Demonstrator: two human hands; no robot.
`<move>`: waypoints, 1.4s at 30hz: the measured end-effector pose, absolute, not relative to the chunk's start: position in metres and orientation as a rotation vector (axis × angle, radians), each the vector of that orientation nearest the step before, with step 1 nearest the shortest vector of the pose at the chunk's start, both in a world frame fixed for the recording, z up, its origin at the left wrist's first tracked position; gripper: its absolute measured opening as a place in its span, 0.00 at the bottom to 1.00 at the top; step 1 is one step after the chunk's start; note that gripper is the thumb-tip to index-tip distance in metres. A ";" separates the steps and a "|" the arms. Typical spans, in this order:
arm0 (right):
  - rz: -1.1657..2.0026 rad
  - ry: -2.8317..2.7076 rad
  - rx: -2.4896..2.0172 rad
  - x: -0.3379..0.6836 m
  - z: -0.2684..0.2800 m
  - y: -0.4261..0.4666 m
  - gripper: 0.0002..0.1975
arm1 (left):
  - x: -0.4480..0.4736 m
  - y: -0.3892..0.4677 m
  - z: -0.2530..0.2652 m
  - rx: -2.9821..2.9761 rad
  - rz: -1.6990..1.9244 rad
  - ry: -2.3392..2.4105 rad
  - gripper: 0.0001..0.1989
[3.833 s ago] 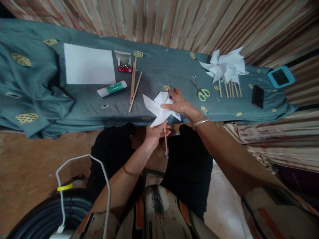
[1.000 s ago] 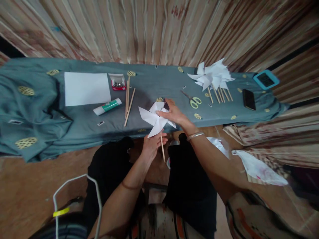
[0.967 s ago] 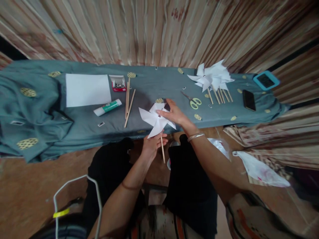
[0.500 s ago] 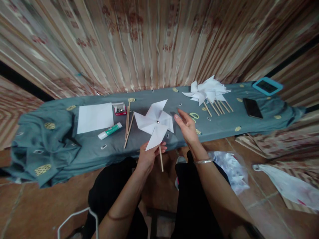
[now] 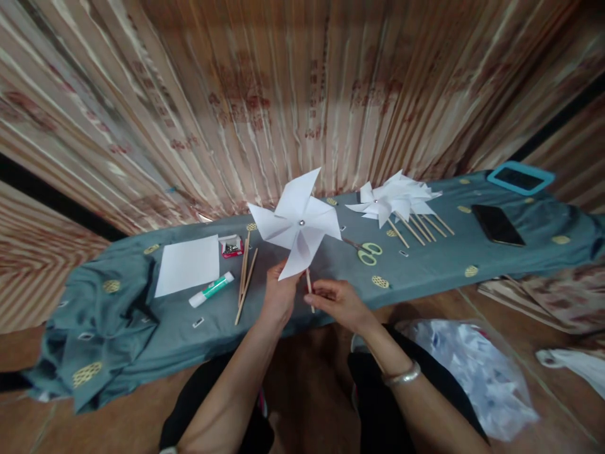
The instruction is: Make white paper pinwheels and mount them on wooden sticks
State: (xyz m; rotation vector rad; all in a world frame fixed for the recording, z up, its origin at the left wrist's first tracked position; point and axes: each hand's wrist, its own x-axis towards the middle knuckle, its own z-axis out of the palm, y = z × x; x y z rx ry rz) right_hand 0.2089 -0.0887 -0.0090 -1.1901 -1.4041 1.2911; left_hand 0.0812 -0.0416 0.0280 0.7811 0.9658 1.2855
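A white paper pinwheel with a silver pin at its centre is held up in front of me. My left hand is closed around its stick just under the blades, its fingertips partly hidden by the paper. Lower down, my right hand pinches the wooden stick between thumb and fingers. To the right of the pinwheel, green-handled scissors lie on the cloth. Several finished pinwheels rest overlapped farther right, their sticks toward me.
On the left of the cloth-covered table lie white paper, a glue stick, a red box of pins and loose sticks. A phone and a blue-framed device are at right. A plastic bag sits on the floor.
The pinwheel has risen slightly in view. My right hand has moved from beside the blades down to the stick and closed on it. The scissors are now uncovered.
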 end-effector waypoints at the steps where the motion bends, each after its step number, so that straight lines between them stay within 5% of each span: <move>1: 1.294 -1.402 -1.198 0.206 -0.012 -0.088 0.14 | 0.082 -0.041 0.026 0.785 1.287 0.966 0.11; 14: 1.118 -1.346 -1.263 0.191 -0.020 -0.061 0.10 | 0.068 -0.034 0.001 0.935 1.183 1.016 0.09; 20: 1.345 -1.379 -1.191 0.218 -0.007 -0.053 0.14 | 0.060 -0.028 -0.006 1.066 1.178 1.067 0.07; 29: 0.523 -0.963 -1.330 0.266 0.008 -0.041 0.22 | 0.056 -0.036 0.000 1.053 1.063 1.059 0.07; 42: 0.568 -1.175 -1.393 0.247 0.008 -0.054 0.14 | 0.054 -0.034 -0.007 1.039 1.116 1.098 0.10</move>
